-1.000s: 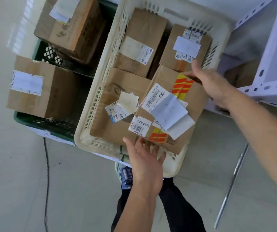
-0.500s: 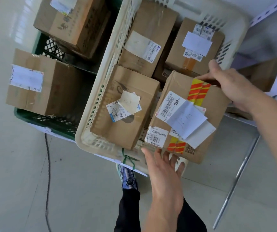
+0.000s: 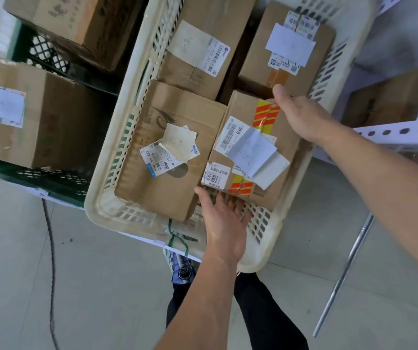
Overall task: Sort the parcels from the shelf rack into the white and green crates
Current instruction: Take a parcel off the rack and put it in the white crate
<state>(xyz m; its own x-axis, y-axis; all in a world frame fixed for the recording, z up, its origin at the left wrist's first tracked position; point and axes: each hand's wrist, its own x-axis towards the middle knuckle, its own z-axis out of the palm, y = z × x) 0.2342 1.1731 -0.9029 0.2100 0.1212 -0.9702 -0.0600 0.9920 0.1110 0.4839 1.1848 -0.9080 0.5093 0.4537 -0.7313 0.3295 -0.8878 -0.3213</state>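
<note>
Lowered since the earlier view: taped parcel point(image 3: 248, 147), then riding over the near rim of the white crate point(image 3: 107, 210), now down inside it at the crate's 4 o'clock corner. Floor point(image 3: 102, 299): pale grey tile; black cable point(image 3: 51, 274) at 7 o'clock; white perforated shelf rack point(image 3: 392, 132) at 3 o'clock, one brown box point(image 3: 384, 102) on it. Writing: "030" on the taped parcel's label, beside red-and-yellow striped tape; "530 05 A83" on the neighbouring parcel point(image 3: 172, 188) at its 9 o'clock. Count: white crate, four parcels; green crate point(image 3: 38, 178) at 10 o'clock, two. Left hand point(image 3: 225, 223): fingers straight, touching the taped parcel's near end. Right hand point(image 3: 303, 114): grips its far corner, thumb on top.
</note>
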